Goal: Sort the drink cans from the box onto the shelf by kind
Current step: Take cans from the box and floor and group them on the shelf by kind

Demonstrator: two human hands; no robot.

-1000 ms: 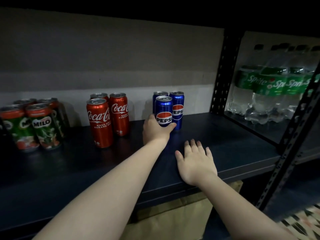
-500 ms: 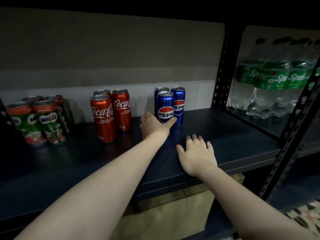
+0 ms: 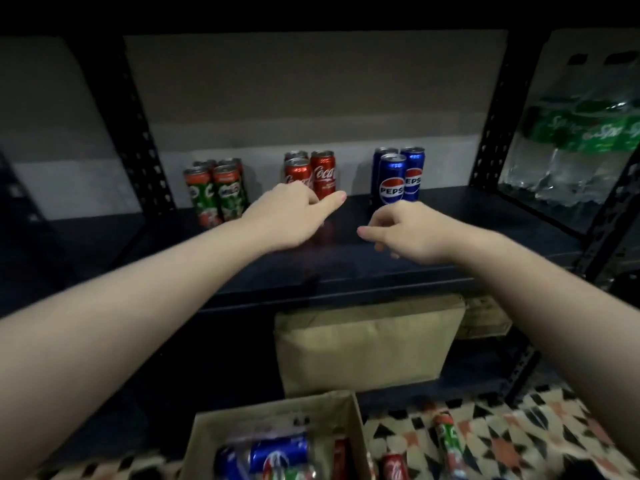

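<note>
Three groups of cans stand at the back of the dark shelf [image 3: 450, 237]: green Milo cans [image 3: 216, 192] on the left, red Coca-Cola cans [image 3: 311, 174] in the middle, blue Pepsi cans [image 3: 394, 178] on the right. My left hand [image 3: 291, 216] hovers in front of the Coca-Cola cans, fingers loosely curled, holding nothing. My right hand [image 3: 412, 233] hangs over the shelf in front of the Pepsi cans, fingers drooping and empty. Below, an open cardboard box [image 3: 207, 431] holds more mixed cans [image 3: 277, 455].
Perforated black uprights [image 3: 138, 133] frame the bay. Sprite bottles in plastic wrap [image 3: 575, 147] fill the neighbouring bay on the right. A tan cardboard box [image 3: 367, 344] sits under the shelf. Loose cans [image 3: 446, 441] lie on the patterned floor beside the open box.
My left hand has let go of the front Pepsi can and pulled back leftward. My right hand has lifted off the shelf. My view has drawn back and down, revealing the box.
</note>
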